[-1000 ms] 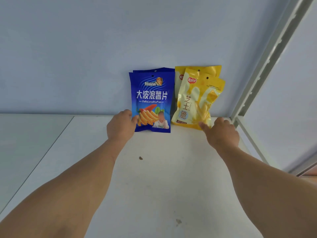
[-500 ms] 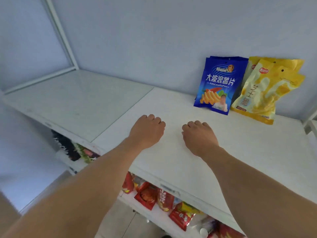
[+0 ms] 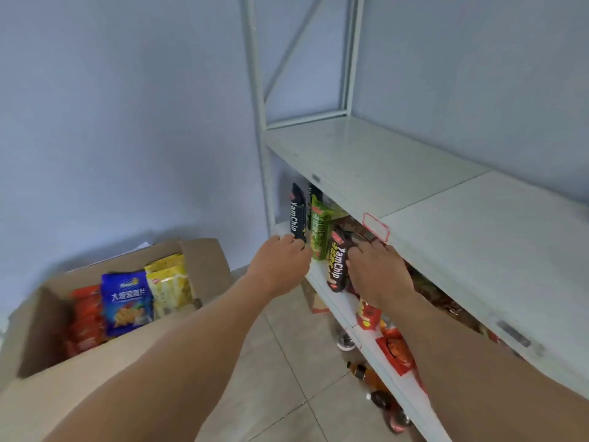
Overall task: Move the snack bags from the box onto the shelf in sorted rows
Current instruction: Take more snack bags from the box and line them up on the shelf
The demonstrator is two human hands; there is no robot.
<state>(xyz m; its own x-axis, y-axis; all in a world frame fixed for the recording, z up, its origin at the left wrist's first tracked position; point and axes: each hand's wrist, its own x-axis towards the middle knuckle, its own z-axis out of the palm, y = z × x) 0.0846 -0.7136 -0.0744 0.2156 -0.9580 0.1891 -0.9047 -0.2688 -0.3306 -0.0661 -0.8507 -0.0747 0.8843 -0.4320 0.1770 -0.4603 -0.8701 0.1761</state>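
An open cardboard box (image 3: 95,371) sits on the floor at lower left. It holds a blue snack bag (image 3: 127,301), yellow bags (image 3: 170,282) and red bags (image 3: 86,317). The white upper shelf (image 3: 382,164) runs along the right, and its visible part is bare. My left hand (image 3: 280,266) and my right hand (image 3: 379,275) hover side by side in front of the shelf's edge, fingers loosely curled, holding nothing. My right hand partly covers a black YamChip bag (image 3: 336,263) on the lower shelf.
The lower shelf carries another black YamChip bag (image 3: 297,215), a green bag (image 3: 320,231) and red packs (image 3: 395,352). A red-framed label (image 3: 376,226) hangs on the upper shelf's edge. Bottles (image 3: 376,387) lie on the tiled floor under the rack.
My view has swung left and down, from the blue and yellow bags on the shelf to the box. Both hands have pulled back off the shelf top, empty.
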